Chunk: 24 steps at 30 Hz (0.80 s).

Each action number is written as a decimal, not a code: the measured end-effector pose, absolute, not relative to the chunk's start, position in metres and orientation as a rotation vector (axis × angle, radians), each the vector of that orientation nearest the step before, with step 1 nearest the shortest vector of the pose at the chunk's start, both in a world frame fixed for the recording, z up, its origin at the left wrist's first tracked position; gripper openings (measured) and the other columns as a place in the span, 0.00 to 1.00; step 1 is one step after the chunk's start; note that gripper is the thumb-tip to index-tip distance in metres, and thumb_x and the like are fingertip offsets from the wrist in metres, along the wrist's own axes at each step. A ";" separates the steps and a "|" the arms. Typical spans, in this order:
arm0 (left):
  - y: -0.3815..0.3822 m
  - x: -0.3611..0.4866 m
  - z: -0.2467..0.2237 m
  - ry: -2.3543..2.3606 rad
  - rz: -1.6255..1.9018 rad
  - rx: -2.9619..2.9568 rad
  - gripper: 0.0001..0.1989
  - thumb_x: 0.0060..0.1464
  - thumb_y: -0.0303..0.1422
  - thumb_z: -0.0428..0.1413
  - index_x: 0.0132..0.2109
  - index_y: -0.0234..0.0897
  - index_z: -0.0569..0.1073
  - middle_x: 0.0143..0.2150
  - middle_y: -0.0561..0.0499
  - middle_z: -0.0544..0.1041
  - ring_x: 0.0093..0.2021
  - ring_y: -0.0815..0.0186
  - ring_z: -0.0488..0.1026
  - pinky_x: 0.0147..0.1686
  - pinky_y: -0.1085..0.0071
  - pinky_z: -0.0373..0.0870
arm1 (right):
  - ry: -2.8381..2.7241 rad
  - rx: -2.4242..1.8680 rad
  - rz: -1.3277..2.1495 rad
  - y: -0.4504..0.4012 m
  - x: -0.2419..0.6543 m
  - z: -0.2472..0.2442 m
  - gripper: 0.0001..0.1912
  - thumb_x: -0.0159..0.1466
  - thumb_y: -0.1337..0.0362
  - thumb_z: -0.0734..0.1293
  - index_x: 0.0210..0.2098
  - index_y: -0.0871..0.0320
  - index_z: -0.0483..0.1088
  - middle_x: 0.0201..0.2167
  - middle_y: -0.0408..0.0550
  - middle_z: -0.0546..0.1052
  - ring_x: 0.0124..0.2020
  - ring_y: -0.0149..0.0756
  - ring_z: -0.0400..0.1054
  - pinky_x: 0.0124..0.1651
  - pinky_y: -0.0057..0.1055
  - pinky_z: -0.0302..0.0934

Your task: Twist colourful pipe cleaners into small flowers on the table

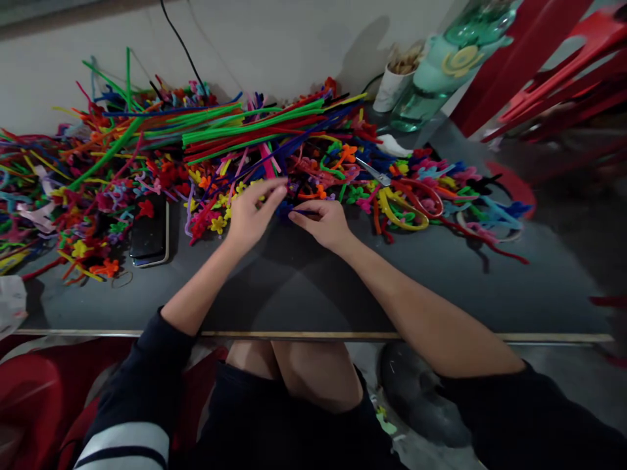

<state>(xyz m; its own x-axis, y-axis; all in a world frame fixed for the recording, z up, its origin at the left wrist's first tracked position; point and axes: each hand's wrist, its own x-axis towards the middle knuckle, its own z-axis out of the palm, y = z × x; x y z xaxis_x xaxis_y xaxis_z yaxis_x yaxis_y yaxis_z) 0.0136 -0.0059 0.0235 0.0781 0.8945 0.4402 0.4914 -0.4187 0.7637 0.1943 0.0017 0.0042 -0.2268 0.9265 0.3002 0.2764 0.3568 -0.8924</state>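
A small dark blue pipe cleaner piece (285, 210) is pinched between the thumb and fingers of my right hand (323, 222), just above the grey table. My left hand (252, 212) is beside it on the left, thumb and forefinger drawn together in a pinch. What lies between those left fingertips, if anything, is too small to make out. Right behind both hands, yellow pipe cleaner flowers (218, 224) and other coloured pieces are heaped. Long green pipe cleaners (255, 127) lie in a bundle across the top of the pile.
A phone (149, 232) lies to the left amid the pipe cleaners. Scissors with a yellow and a red handle (404, 212) rest on the right. Farther back stand a white cup (393, 88) and a green bottle (431, 85). Red chairs (568, 78) are at the right.
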 end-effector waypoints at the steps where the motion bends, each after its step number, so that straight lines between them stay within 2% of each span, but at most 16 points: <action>1: -0.007 0.014 0.021 1.367 1.266 1.953 0.14 0.59 0.42 0.55 0.41 0.38 0.79 0.41 0.49 0.81 0.43 0.63 0.77 0.44 0.68 0.72 | -1.723 -1.080 0.894 0.002 0.195 0.005 0.12 0.56 0.56 0.69 0.29 0.59 0.79 0.25 0.47 0.78 0.24 0.31 0.68 0.28 0.28 0.62; 5: -0.011 0.015 0.007 1.418 1.152 1.892 0.11 0.55 0.40 0.59 0.33 0.37 0.80 0.33 0.50 0.81 0.33 0.65 0.77 0.37 0.68 0.72 | -1.767 -1.094 0.872 0.003 0.195 0.004 0.12 0.57 0.57 0.69 0.29 0.60 0.78 0.25 0.47 0.78 0.24 0.31 0.68 0.28 0.28 0.62; 9: -0.010 0.014 0.003 1.366 1.128 1.749 0.08 0.54 0.36 0.59 0.34 0.37 0.78 0.31 0.50 0.80 0.30 0.68 0.74 0.32 0.71 0.69 | -1.785 -1.088 0.963 0.005 0.195 0.003 0.13 0.57 0.56 0.69 0.30 0.61 0.78 0.25 0.47 0.77 0.23 0.29 0.65 0.28 0.28 0.60; 13: -0.008 0.010 0.006 1.357 1.072 1.788 0.08 0.53 0.35 0.58 0.32 0.35 0.77 0.26 0.52 0.76 0.24 0.72 0.67 0.25 0.73 0.63 | -1.813 -1.060 1.075 0.007 0.195 0.002 0.14 0.56 0.55 0.70 0.30 0.62 0.77 0.25 0.46 0.75 0.24 0.27 0.62 0.26 0.27 0.56; 15: -0.007 0.008 0.006 1.342 1.040 1.817 0.08 0.53 0.35 0.57 0.31 0.35 0.76 0.25 0.53 0.75 0.24 0.72 0.66 0.26 0.73 0.62 | -1.810 -1.037 1.095 0.006 0.195 0.002 0.15 0.55 0.54 0.70 0.29 0.62 0.76 0.24 0.46 0.74 0.24 0.27 0.62 0.26 0.27 0.55; 20: -0.005 0.007 0.002 1.248 1.114 1.692 0.09 0.52 0.37 0.58 0.33 0.35 0.78 0.31 0.51 0.79 0.31 0.69 0.72 0.33 0.72 0.68 | -1.662 -1.063 1.169 0.004 0.191 0.000 0.19 0.55 0.49 0.70 0.31 0.61 0.77 0.20 0.43 0.71 0.20 0.25 0.58 0.23 0.27 0.52; 24: -0.006 0.012 -0.004 1.279 1.147 1.587 0.11 0.53 0.39 0.58 0.33 0.35 0.78 0.31 0.51 0.79 0.29 0.70 0.71 0.30 0.72 0.68 | -1.591 -1.079 1.149 0.005 0.190 -0.003 0.19 0.54 0.49 0.71 0.30 0.60 0.77 0.22 0.46 0.75 0.22 0.28 0.62 0.24 0.28 0.56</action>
<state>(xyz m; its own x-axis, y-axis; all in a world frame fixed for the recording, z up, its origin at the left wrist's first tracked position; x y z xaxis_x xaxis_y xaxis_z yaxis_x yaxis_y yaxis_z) 0.0117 -0.0056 -0.0039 0.0857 0.9817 0.1703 0.2765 -0.1877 0.9425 0.1897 0.0053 -0.0035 -0.2442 0.9570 0.1568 0.1525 0.1975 -0.9684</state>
